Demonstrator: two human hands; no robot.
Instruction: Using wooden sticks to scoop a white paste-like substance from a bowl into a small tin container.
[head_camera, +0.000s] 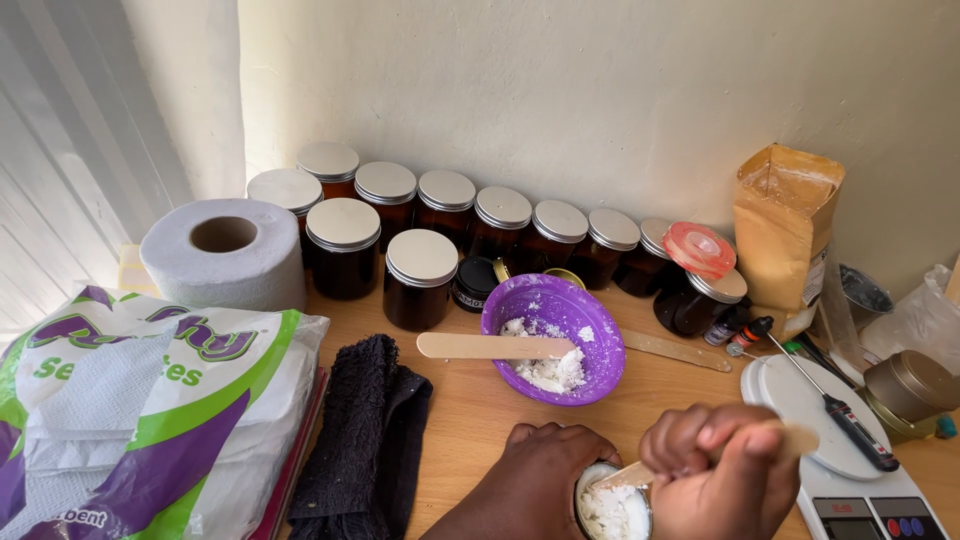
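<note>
My left hand (535, 480) wraps around a small jar (610, 508) filled with white crumbly stuff at the bottom edge. My right hand (722, 468) grips a wooden stick (640, 472) whose tip pokes into that jar. Just behind stands a purple bowl (600, 345) holding more of the white stuff, with a second wooden stick (490, 346) resting across its rim.
Several amber jars with silver lids (421, 275) line the wall. A toilet roll (225, 250), a plastic pack of tissue (140, 420) and a dark cloth (365, 440) lie left. A kitchen scale (860, 490) with a probe thermometer (830, 405), a brown paper bag (785, 230) and a gold tin (910, 385) sit right.
</note>
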